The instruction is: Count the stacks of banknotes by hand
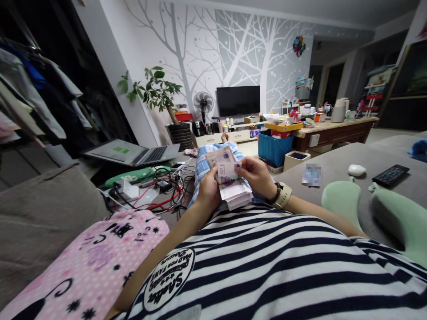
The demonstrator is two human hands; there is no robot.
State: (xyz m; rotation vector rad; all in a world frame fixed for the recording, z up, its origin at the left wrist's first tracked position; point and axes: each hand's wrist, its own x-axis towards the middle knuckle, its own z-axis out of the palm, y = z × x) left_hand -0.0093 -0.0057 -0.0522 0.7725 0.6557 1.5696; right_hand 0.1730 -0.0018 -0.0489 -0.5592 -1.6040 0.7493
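A stack of banknotes [230,189] is held over my lap, its pale notes fanned unevenly at the lower end. My left hand [209,189] is closed round the left side of the stack, thumb on top. At the upper right, my right hand [256,175] pinches the edge of a banknote, fingers bent; a watch with a pale strap [283,195] is on that wrist. The upper notes show a printed portrait and a figure 5. Below the hands lies my striped shirt [267,249], and beneath them are blue checked trousers [202,166].
On the left are a laptop [133,153], tangled cables [173,189] and a pink spotted blanket [140,231]. On the sofa to the right lie a blurred-out card [312,174], a white mouse [356,170], a remote control [391,175] and a green neck pillow [343,198]. A blue bin [273,149] stands ahead.
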